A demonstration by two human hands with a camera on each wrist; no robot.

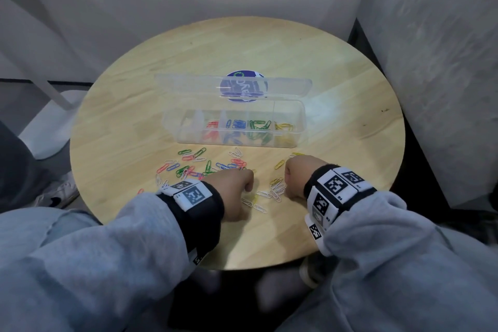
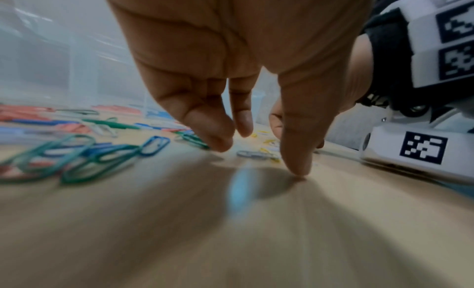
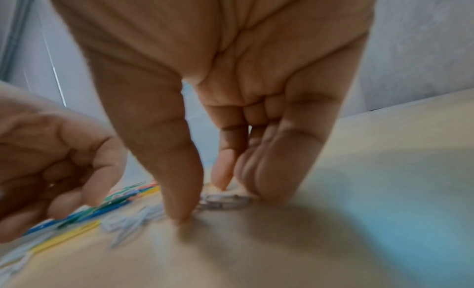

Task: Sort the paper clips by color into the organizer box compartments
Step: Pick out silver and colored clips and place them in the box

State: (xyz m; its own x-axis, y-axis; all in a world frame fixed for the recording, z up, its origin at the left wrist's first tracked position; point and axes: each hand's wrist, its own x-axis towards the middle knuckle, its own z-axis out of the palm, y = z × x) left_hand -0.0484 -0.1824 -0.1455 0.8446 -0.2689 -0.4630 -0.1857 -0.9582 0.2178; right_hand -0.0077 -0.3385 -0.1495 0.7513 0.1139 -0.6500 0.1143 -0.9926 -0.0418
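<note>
The round wooden bench (image 1: 323, 62) holds a clear plastic organizer box (image 1: 234, 127) with its lid up. Thin wire paper clips (image 1: 204, 164) lie scattered in front of it. The left hand (image 1: 234, 186) points its fingers (image 2: 295, 150) down, apart, holding nothing. The right hand (image 1: 301, 175) has its thumb and fingertip touching a white clip (image 3: 223, 201) flat on the bench.

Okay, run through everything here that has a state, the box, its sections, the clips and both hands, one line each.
Organizer box: lid open, tilted back.
Leftmost compartment: looks empty.
Other compartments: red, blue, green, yellow clips, one color each.
Loose clips: scattered on the table, unsorted.
Left hand: fingers pointing down at the table, holding nothing visible.
Right hand: thumb and fingertips at a white clip.
</note>
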